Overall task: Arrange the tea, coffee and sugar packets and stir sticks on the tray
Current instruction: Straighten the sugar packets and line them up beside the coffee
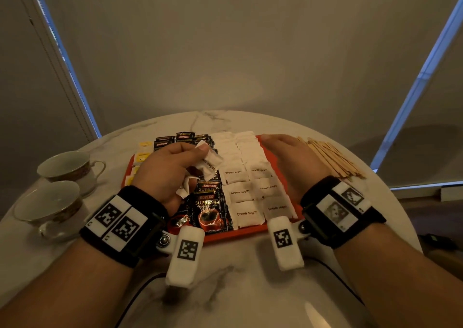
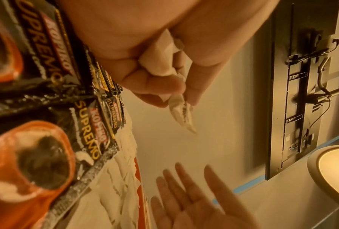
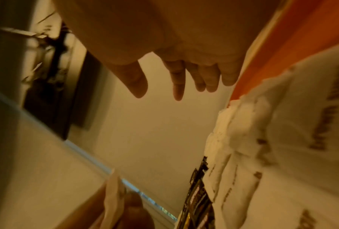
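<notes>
Two hands over a tray of packets, the left one gripping sugar sachets

Nearest to me, both wrists wear black bands with square markers above the marble table point(image 1: 250, 290). My left hand point(image 1: 165, 170) hovers above the orange tray point(image 1: 238, 232), fingers curled around a small bunch of white sugar sachets point(image 1: 210, 163). One sachet sticks out past the thumb and forefinger, its long axis slanting away and to the right; another corner pokes out below the palm, toward me. From the left wrist view, the sachets point(image 2: 181, 113) are pinched between thumb and fingertips, pointing away from the palm.

My right hand point(image 1: 293, 157) is flat, fingers straight and together, holding nothing, over the tray's right edge.

On the tray, black coffee packets point(image 1: 209, 210) lie in an overlapping column left of centre, long axes running away from me. Brown sugar packets point(image 1: 246, 213) fill two columns to their right. Yellow tea packets point(image 1: 140, 156) sit along the left edge.

Right of the tray, wooden stir sticks point(image 1: 335, 160) lie in a pile on the table, running diagonally. Two teacups point(image 1: 50, 205) stand to the left.
</notes>
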`<state>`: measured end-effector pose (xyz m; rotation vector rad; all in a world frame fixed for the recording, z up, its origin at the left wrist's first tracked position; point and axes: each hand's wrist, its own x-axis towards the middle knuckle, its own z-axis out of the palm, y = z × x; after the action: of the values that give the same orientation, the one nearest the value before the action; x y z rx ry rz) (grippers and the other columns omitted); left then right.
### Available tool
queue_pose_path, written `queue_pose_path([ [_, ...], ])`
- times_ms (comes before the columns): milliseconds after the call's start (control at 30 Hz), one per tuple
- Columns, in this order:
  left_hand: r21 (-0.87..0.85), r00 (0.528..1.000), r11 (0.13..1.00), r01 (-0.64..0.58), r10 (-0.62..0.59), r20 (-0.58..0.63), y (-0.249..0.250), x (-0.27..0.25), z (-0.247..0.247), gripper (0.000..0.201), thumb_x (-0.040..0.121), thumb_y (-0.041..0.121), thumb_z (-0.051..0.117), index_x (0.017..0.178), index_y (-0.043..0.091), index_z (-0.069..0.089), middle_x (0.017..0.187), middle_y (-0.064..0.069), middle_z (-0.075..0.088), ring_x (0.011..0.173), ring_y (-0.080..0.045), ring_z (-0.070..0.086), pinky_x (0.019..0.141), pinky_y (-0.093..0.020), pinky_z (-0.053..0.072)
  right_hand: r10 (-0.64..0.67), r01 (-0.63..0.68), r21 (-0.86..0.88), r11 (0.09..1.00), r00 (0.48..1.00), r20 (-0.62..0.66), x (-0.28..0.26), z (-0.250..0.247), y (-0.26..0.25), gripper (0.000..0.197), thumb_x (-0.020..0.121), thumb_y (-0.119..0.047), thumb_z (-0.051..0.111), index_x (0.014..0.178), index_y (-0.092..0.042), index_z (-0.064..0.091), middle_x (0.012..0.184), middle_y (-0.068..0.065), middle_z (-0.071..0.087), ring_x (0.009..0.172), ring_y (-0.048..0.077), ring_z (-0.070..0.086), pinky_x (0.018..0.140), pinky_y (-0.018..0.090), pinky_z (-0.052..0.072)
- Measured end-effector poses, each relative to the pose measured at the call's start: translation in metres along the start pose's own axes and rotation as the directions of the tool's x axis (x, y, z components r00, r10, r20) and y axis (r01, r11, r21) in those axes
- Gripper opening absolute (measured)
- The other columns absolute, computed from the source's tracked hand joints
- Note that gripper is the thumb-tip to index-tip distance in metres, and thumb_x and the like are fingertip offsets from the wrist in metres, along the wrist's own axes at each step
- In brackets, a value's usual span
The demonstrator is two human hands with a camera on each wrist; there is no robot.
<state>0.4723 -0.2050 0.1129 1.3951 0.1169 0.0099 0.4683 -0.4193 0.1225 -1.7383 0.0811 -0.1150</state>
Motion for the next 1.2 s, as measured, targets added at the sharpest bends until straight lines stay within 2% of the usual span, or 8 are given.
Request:
queue_pose_path([
  [167,-0.074,1.000,0.997,-0.016,0.018,0.021,0.002,-0.006,0.005,0.016,0.088,0.022,0.076,0.090,0.006,0.074,0.078,-0.011,0.074,0.053,-0.017,0.062,0.040,-0.021,0.046,-0.048,0.116,-0.179,0.977,0.937,0.345,-0.001,0.038,-0.010,0.031,0.083,-0.049,0.078,0.102,-0.025,0.074,0.092,-0.008,0.077,0.086,0.006,0.072,0.081,0.029,0.057],
  [367,-0.124,0.997,0.990,-0.064,0.068,0.030,0.006,-0.004,0.003,0.008,0.091,0.007,0.071,0.094,0.003,0.065,0.079,-0.012,0.074,0.046,-0.014,0.064,0.037,-0.019,0.045,-0.026,-0.042,0.172,0.984,0.927,0.375,0.012,0.050,0.002,0.019,0.088,-0.011,0.077,0.105,-0.006,0.072,0.087,0.005,0.075,0.074,0.015,0.069,0.067,0.026,0.058],
  [500,-0.018,0.988,0.988,-0.151,0.151,0.033,-0.001,0.005,-0.005,0.032,0.088,-0.005,0.071,0.078,0.016,0.049,0.092,-0.016,0.076,0.068,-0.022,0.072,0.040,-0.024,0.045,0.014,-0.106,0.238,0.966,0.933,0.360,0.014,0.049,0.007,0.020,0.091,-0.010,0.072,0.109,-0.001,0.072,0.075,0.002,0.072,0.060,0.010,0.064,0.059,0.023,0.055],
  [600,0.141,0.983,0.973,-0.180,0.174,0.054,-0.001,0.004,-0.007,0.029,0.086,-0.003,0.074,0.071,0.017,0.059,0.098,-0.016,0.077,0.067,-0.020,0.066,0.043,-0.022,0.045,0.060,-0.159,0.252,0.955,0.931,0.360,0.015,0.049,0.006,0.020,0.096,-0.020,0.069,0.103,-0.002,0.072,0.072,0.006,0.069,0.059,0.015,0.061,0.059,0.026,0.053],
  [700,0.219,0.984,0.960,-0.176,0.166,0.064,0.002,0.002,-0.007,0.019,0.086,0.000,0.076,0.089,0.018,0.078,0.094,-0.005,0.080,0.058,-0.009,0.062,0.045,-0.019,0.046,0.077,-0.161,0.258,0.953,0.948,0.309,0.016,0.048,0.005,0.024,0.100,-0.027,0.063,0.097,-0.005,0.073,0.078,0.007,0.071,0.062,0.018,0.063,0.061,0.030,0.052],
  [867,0.252,0.987,0.954,-0.162,0.153,0.055,-0.002,0.004,-0.007,0.030,0.084,-0.002,0.076,0.102,0.021,0.080,0.095,-0.004,0.080,0.052,-0.008,0.058,0.047,-0.019,0.046,-0.015,-0.015,0.123,0.992,0.970,0.241,0.020,0.045,0.005,0.015,0.097,-0.018,0.067,0.093,-0.009,0.077,0.078,0.004,0.073,0.066,0.014,0.065,0.062,0.029,0.056],
  [1033,0.170,0.993,0.978,-0.122,0.119,0.025,0.001,0.005,-0.007,0.032,0.084,-0.009,0.072,0.104,0.016,0.076,0.102,-0.004,0.078,0.065,-0.014,0.065,0.046,-0.021,0.048,-0.043,0.037,0.047,0.998,0.991,0.124,0.038,0.039,-0.004,0.005,0.093,-0.011,0.072,0.092,-0.012,0.077,0.084,0.006,0.076,0.072,0.014,0.066,0.070,0.029,0.060],
  [1200,-0.001,0.994,0.998,-0.069,0.069,-0.080,0.008,0.007,-0.010,0.034,0.082,-0.020,0.045,0.087,0.009,0.062,0.100,-0.013,0.067,0.071,-0.017,0.064,0.050,-0.029,0.051,0.111,-0.106,-0.150,0.983,0.994,0.022,0.076,0.030,-0.005,0.009,0.095,-0.010,0.069,0.092,-0.014,0.077,0.085,0.009,0.072,0.073,0.017,0.063,0.074,0.030,0.060],
])
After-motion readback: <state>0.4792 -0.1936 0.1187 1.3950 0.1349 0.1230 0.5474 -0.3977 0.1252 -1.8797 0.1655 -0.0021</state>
